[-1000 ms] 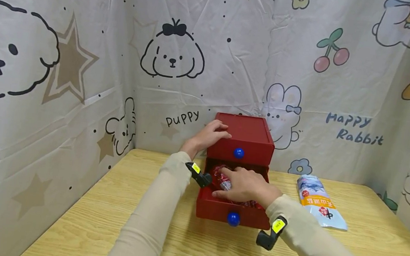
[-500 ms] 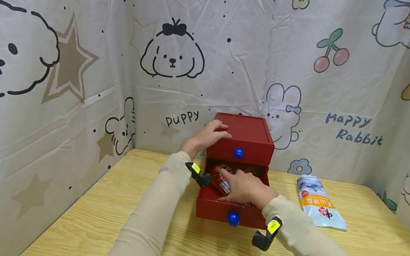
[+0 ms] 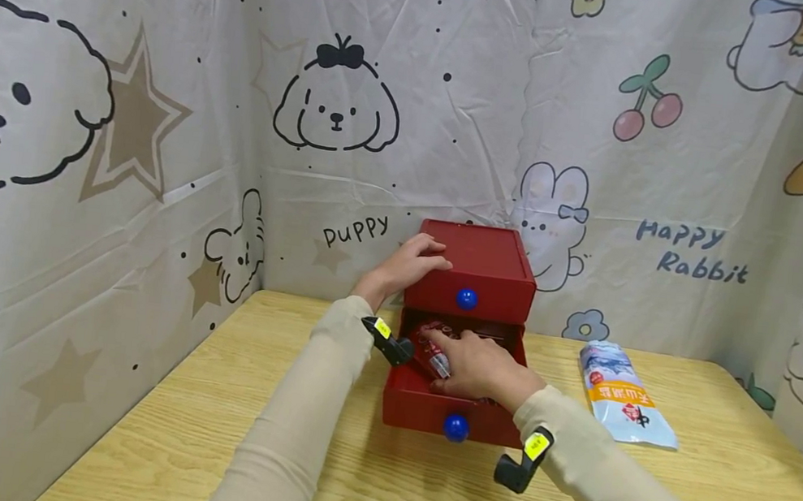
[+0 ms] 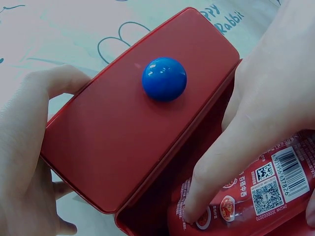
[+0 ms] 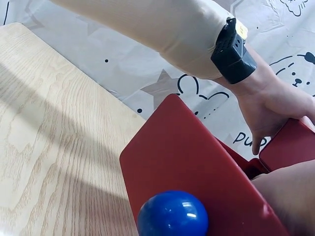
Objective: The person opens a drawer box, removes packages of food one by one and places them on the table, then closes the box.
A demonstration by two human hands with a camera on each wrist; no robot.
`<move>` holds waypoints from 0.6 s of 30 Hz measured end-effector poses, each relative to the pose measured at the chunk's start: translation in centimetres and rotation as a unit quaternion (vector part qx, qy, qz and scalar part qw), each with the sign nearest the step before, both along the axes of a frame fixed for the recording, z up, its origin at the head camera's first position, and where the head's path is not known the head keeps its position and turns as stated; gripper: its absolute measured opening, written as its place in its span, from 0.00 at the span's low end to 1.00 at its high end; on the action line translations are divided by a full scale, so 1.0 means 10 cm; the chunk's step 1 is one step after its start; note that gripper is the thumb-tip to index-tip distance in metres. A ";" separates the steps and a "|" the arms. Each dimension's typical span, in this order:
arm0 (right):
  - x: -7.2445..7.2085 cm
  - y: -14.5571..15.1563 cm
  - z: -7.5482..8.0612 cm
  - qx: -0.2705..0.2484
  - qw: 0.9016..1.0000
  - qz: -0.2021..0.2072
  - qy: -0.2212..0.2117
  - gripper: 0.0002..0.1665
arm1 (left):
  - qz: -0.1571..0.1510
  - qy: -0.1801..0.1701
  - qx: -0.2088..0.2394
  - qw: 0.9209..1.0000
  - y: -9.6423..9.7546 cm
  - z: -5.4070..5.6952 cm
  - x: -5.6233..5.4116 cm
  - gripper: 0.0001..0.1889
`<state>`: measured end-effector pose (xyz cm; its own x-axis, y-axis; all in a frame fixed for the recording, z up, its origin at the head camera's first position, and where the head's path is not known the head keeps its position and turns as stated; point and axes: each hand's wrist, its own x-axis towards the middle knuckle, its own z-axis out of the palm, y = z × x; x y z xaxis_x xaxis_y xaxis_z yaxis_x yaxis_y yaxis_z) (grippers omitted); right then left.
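A red two-tier drawer box (image 3: 478, 250) stands on the table against the back cloth, its lower drawer (image 3: 421, 412) pulled out. My left hand (image 3: 411, 264) rests on the upper left edge of the box, fingers lying over the top. Inside the drawer, my right hand (image 3: 480, 369) reaches down onto a red pouch (image 4: 241, 209) printed with food pictures and a barcode. Its index finger presses the pouch's surface in the left wrist view, and the thumb lies near the pouch's other side. The other fingers are hidden. In the right wrist view the drawer's front covers the contents.
Blue round knobs mark the upper drawer (image 3: 466, 299) and the lower one. A light blue and orange bag (image 3: 627, 394) lies on the wooden table (image 3: 207, 426) to the right. Cartoon-printed cloth (image 3: 350, 180) hangs behind and along the sides.
My right hand has shifted slightly left and inward on the pouch, and its thumb has drawn in. The pouch has turned a little and settled in the drawer. My left hand stays put.
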<state>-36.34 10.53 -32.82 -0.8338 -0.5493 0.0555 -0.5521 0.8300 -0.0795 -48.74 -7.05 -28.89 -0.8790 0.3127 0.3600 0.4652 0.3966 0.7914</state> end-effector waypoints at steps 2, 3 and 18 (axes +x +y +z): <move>0.00 0.00 0.00 -0.005 1.000 0.006 0.000 0.46 | 0.000 -0.001 0.003 1.000 -0.01 -0.01 -0.01 0.27; 0.00 0.00 0.00 -0.008 1.000 0.008 -0.001 0.46 | -0.001 -0.001 0.004 1.000 -0.01 -0.01 -0.01 0.27; -0.02 0.00 0.00 -0.003 1.000 0.025 0.012 0.46 | 0.001 -0.003 -0.007 1.000 -0.01 0.00 0.00 0.28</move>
